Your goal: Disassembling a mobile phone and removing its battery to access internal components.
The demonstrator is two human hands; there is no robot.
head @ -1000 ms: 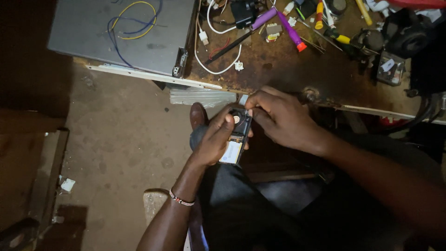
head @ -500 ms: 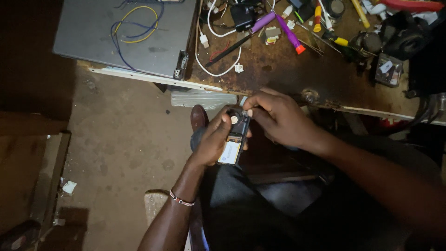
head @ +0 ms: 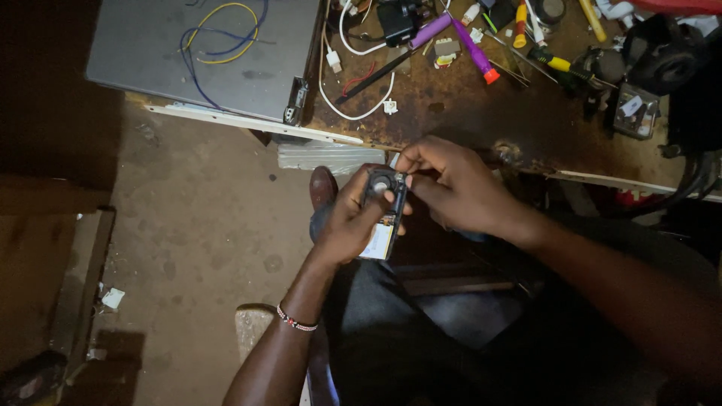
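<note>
My left hand [head: 347, 222] grips a small opened mobile phone [head: 382, 218] from below, its back off, with a round part showing at the top and a pale battery lower down. My right hand [head: 455, 184] comes in from the right, and its fingertips pinch at the phone's upper end. Both hands hover over my lap, just in front of the workbench edge [head: 248, 120]. A beaded bracelet [head: 295, 322] circles my left wrist.
The rusty workbench carries a closed grey laptop [head: 203, 56] with blue and yellow wires on it, a white cable [head: 353, 113], purple-handled tools [head: 466, 34], screwdrivers [head: 556, 64] and small parts. Below is a dirt floor [head: 203, 240] and my shoe [head: 323, 188].
The hands and phone stay almost in place. The right fingertips have shifted slightly at the phone's top end.
</note>
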